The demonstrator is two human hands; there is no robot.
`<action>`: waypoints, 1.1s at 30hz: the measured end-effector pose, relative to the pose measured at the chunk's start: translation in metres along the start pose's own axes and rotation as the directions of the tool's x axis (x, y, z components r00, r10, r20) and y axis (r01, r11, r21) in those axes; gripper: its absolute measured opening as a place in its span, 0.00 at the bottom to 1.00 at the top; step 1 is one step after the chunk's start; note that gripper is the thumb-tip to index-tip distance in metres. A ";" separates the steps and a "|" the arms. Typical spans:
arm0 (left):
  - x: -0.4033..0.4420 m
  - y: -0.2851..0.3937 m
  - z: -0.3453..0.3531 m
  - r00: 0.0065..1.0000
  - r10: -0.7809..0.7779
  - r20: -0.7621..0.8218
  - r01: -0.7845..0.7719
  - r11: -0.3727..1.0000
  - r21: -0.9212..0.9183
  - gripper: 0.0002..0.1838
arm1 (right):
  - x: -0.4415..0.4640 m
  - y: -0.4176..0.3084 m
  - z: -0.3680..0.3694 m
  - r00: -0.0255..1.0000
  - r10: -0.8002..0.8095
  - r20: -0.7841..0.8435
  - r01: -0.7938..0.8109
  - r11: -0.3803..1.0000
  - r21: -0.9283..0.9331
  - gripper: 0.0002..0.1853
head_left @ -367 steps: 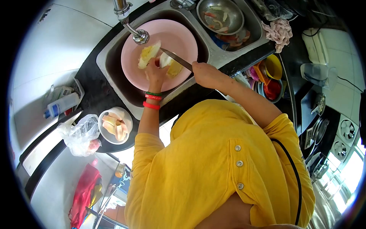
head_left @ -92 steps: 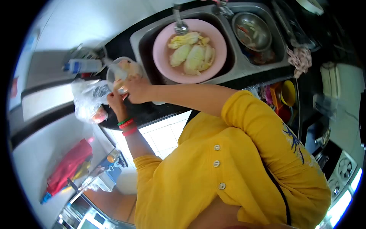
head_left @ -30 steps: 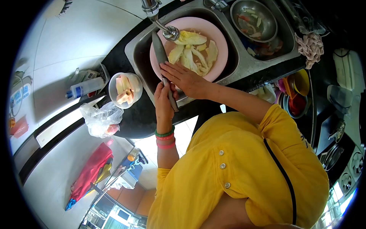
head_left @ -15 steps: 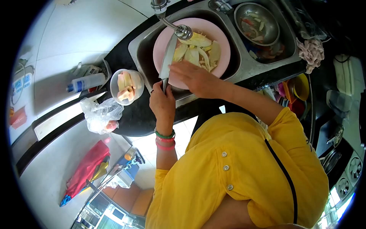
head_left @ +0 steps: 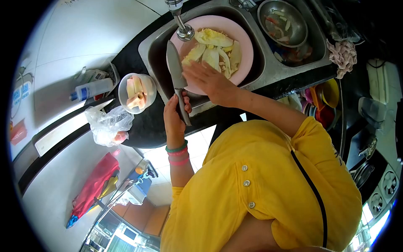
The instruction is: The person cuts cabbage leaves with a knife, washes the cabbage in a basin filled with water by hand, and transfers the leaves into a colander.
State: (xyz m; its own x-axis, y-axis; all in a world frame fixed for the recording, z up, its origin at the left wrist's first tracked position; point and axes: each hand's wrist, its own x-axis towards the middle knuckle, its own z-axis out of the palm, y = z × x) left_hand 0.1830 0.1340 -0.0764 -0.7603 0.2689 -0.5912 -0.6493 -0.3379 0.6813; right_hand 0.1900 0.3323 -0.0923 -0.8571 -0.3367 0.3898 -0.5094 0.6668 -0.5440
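My left hand (head_left: 175,113) is closed around the grey handle of a kitchen knife (head_left: 174,63). The broad blade points away from me, its flat side turned up, over the left edge of the pink basin (head_left: 246,63). My right hand (head_left: 212,84) is flat with its fingers stretched out, right beside the blade; whether the fingertips touch it I cannot tell. Pale yellow cabbage leaves (head_left: 213,38) lie in the basin, which stands in the sink (head_left: 260,69). Above the basin's left side hangs the faucet head (head_left: 185,32).
A clear tub (head_left: 136,94) of pale cut pieces stands left of the sink, with a plastic bag (head_left: 109,125) and a bottle (head_left: 94,89) near it. In the second sink sits a metal bowl (head_left: 297,31) with scraps. A crumpled cloth (head_left: 343,56) hangs at the right.
The knife has turned so its flat side and whole handle now show, and it has shifted left. My right hand has moved slightly left and its fingers are more spread.
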 end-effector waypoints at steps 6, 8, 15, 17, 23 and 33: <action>-0.007 0.008 -0.006 0.991 -0.097 0.091 0.091 0.994 0.066 0.16 | 0.005 0.031 0.016 0.975 0.018 0.220 -0.001 0.997 -0.080 0.25; -0.009 0.010 -0.013 0.993 -0.041 0.109 0.038 0.999 0.030 0.16 | -0.016 0.077 0.048 0.939 0.324 0.116 -0.285 0.921 -0.267 0.29; -0.008 0.023 -0.035 0.647 0.762 -0.030 -0.168 0.181 0.969 0.11 | -0.039 0.125 0.075 0.883 0.456 0.114 -0.329 0.774 -0.542 0.32; -0.009 0.033 -0.031 0.515 0.854 0.074 0.011 -0.094 0.996 0.13 | -0.023 0.109 0.062 0.651 0.674 0.349 -0.642 0.735 -0.220 0.24; 0.021 0.048 -0.086 0.405 0.892 0.202 0.304 -0.339 0.890 0.19 | -0.054 0.092 0.024 0.857 0.499 0.131 -0.449 0.846 -0.287 0.07; 0.015 0.044 -0.046 0.354 0.918 0.180 0.359 -0.311 0.880 0.26 | -0.183 0.230 -0.140 0.600 0.798 -0.057 -0.766 0.553 -0.327 0.12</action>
State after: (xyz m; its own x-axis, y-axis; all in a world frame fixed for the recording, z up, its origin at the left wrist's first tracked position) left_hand 0.1440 0.0816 -0.0746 -0.8682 -0.0523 0.4934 -0.0855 0.9953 -0.0450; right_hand 0.2410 0.6404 -0.1845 -0.9165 0.3676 -0.1577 0.4000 0.8441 -0.3571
